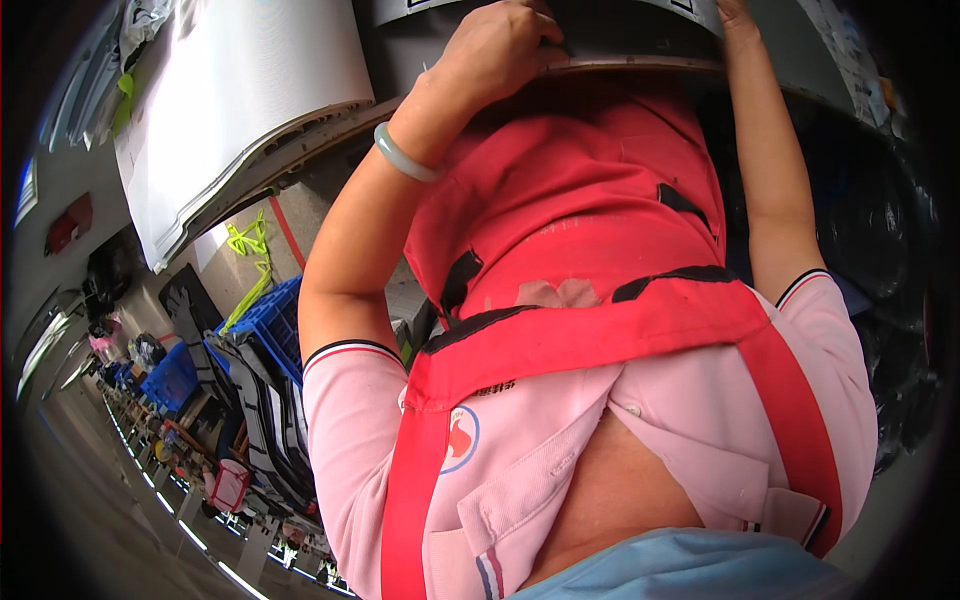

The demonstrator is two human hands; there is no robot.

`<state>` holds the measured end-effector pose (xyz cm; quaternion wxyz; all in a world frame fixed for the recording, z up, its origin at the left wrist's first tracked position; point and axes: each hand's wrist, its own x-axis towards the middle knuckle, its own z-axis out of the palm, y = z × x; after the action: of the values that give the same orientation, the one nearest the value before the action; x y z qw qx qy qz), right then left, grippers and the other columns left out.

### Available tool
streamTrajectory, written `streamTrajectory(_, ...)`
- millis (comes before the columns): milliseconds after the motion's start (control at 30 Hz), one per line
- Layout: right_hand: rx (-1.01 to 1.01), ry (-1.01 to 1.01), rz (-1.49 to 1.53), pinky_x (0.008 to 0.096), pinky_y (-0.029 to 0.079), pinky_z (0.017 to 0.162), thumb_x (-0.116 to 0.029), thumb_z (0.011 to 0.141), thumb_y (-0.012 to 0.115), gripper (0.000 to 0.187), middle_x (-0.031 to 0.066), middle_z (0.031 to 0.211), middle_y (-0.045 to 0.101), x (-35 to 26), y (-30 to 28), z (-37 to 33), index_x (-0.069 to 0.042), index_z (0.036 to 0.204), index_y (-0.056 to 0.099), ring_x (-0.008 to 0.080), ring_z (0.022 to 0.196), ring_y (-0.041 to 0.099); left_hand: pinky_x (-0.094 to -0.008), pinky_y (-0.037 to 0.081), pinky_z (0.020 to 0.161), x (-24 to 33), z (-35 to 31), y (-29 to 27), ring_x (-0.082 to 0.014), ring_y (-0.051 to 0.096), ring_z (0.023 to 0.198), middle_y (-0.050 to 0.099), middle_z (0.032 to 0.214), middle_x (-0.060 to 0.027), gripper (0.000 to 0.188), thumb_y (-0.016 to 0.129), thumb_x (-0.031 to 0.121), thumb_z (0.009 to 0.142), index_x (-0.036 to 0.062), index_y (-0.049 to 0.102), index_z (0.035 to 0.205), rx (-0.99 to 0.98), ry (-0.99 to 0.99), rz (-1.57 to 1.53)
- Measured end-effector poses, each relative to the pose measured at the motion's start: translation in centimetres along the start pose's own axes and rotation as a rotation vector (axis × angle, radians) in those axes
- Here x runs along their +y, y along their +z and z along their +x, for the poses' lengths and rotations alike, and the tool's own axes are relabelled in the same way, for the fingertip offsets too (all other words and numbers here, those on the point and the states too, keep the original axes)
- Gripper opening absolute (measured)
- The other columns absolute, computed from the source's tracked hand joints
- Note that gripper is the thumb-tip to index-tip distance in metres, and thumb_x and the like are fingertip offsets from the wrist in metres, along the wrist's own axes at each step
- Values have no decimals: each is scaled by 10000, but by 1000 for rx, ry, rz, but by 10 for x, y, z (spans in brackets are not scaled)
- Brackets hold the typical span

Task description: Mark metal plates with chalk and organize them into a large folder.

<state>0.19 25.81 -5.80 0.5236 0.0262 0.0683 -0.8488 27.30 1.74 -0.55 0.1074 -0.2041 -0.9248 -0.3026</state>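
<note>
My left hand is at the front edge of a dark work surface, its fingers curled inward. Whatever those fingers may hold is hidden. On the same surface lies a white sheet-like piece with black line markings, partly cut off by the top of the picture. My right hand is beside the right end of that white piece. Only part of this hand shows, and its fingers are out of sight. A pale bangle circles my left wrist, and a red apron covers my front against the table edge.
A thick stack of large white sheets hangs over the table edge at left. Below it are blue crates, dark strap-like pieces and yellow-green cord. Dark plastic-wrapped bundles stand at right.
</note>
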Motion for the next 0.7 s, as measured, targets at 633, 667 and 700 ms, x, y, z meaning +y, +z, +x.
streamTrajectory(633, 257, -445, -969, 305, 579, 827, -316, 960, 745, 339, 50, 1027, 748, 18, 13, -1, -58, 1175, 699, 155, 902, 715, -407, 563, 839, 0, -3, 13, -321, 681, 953, 715, 952, -145, 173, 683, 180, 858, 23, 737, 809, -49, -41, 37)
streamTrajectory(667, 294, -462, -981, 307, 580, 823, -323, 958, 747, 352, 53, 1027, 748, 20, 14, -2, -52, 1177, 697, 157, 897, 716, -407, 563, 839, -2, -3, 11, -321, 681, 953, 715, 952, -145, 173, 683, 180, 858, 23, 737, 809, -50, -40, 36)
streamTrajectory(700, 294, -462, -980, 307, 580, 823, -323, 958, 747, 352, 53, 1027, 748, 21, 15, -2, -52, 1177, 697, 157, 897, 716, -405, 564, 843, -4, -3, 9, -318, 684, 960, 723, 951, -145, 173, 691, 182, 851, 21, 739, 808, -68, -53, 4)
